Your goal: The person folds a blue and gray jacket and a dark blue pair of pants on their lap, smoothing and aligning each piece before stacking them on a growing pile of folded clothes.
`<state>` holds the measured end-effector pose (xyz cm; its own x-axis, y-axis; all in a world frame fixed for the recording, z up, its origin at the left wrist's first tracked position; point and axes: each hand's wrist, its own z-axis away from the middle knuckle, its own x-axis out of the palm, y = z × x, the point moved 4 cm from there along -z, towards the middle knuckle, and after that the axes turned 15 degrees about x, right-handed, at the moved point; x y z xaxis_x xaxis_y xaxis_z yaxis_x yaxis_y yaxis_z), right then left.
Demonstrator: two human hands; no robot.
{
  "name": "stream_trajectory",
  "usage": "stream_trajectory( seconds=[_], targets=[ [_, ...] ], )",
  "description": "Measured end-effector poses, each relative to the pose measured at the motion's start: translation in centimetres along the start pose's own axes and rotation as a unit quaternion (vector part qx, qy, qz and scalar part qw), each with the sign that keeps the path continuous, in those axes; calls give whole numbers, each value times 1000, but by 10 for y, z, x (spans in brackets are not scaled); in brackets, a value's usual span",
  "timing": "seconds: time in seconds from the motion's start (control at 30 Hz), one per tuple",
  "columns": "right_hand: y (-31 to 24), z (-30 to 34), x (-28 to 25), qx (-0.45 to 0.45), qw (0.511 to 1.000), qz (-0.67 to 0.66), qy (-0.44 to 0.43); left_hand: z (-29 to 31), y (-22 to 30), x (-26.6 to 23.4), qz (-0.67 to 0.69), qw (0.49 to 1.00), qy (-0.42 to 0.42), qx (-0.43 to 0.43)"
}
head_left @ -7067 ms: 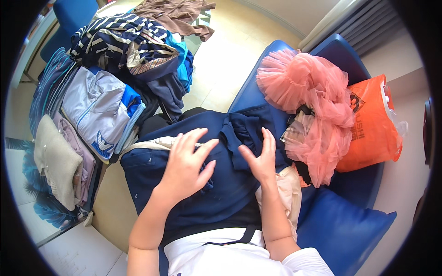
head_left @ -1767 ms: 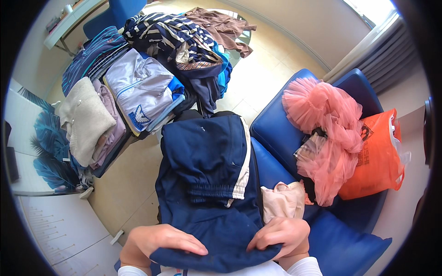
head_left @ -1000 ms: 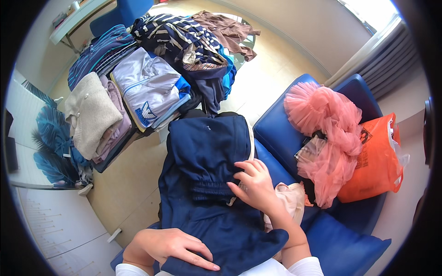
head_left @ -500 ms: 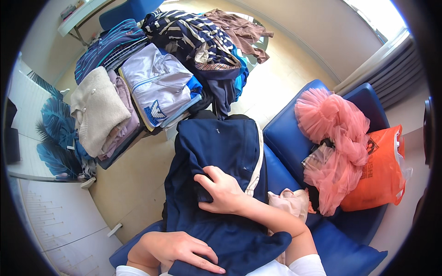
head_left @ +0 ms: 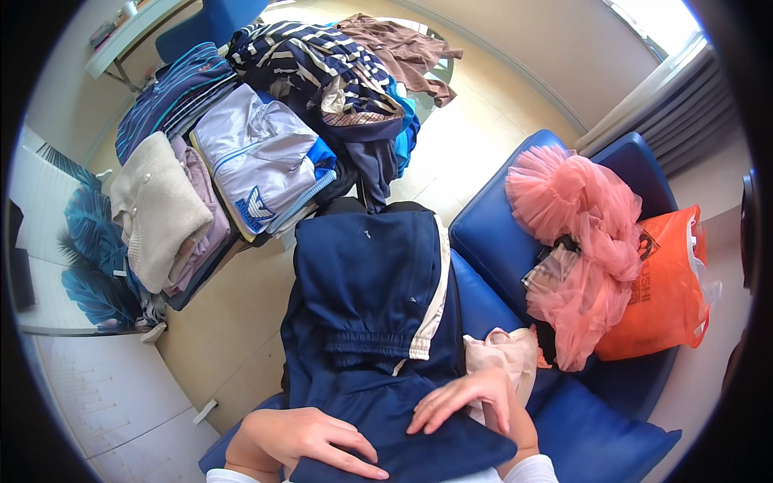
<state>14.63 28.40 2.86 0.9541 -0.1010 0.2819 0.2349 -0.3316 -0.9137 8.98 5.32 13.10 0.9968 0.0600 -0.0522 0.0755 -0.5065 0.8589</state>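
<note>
Over on the far left, a cream sweater point(head_left: 161, 211) is topping a stack of folded clothes, with a grey-and-blue jacket point(head_left: 259, 165) lying just beside it. Down at my lap, my left hand point(head_left: 299, 439) is pressing flat on the navy garment point(head_left: 370, 322), fingers spread, gripping nothing. That garment is lying folded from my lap out over the blue couch point(head_left: 491, 241), its white trim running along the right edge. My right hand point(head_left: 471, 394) is resting open on its lower part, fingers extended, closing on nothing. Further right, a pink tulle skirt point(head_left: 576, 241) is sitting against an orange bag point(head_left: 664, 290).
</note>
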Motion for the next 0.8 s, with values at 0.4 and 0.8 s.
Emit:
stream_trajectory(
  seconds=[0.4,0.8],
  targets=[
    [-24,23,-35,135,880,-15,455,30,-34,-89,-71,941,322,-82],
    [-6,17,-64,118,673,-15,730,94,-120,-108,-69,809,547,-205]
  ],
)
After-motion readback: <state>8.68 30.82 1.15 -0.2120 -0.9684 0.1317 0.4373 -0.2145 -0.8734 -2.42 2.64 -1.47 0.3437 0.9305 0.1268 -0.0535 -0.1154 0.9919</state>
